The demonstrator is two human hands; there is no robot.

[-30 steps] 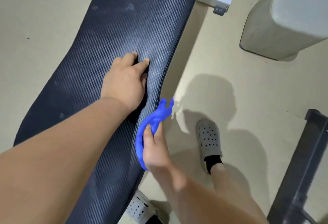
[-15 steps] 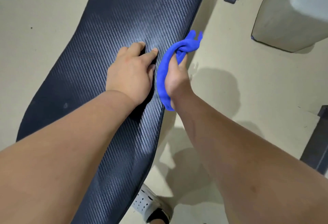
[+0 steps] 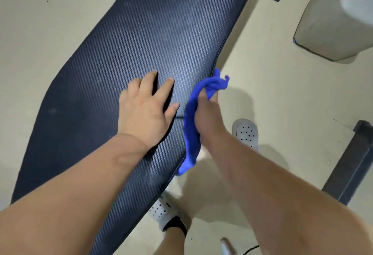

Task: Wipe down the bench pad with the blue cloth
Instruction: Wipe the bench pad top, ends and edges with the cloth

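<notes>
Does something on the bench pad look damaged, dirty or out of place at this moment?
No damage shows on the bench pad. One faint pale smudge sits near its left edge. The blue cloth, bunched in the right hand, lies along the right edge. The left hand rests flat.

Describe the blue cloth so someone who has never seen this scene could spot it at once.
Find the long dark bench pad with the woven carbon-fibre look, running across the pale floor. Follow its right edge to where the right hand presses against it. The blue cloth, bunched in that hand, is the only bright blue thing here.
</notes>
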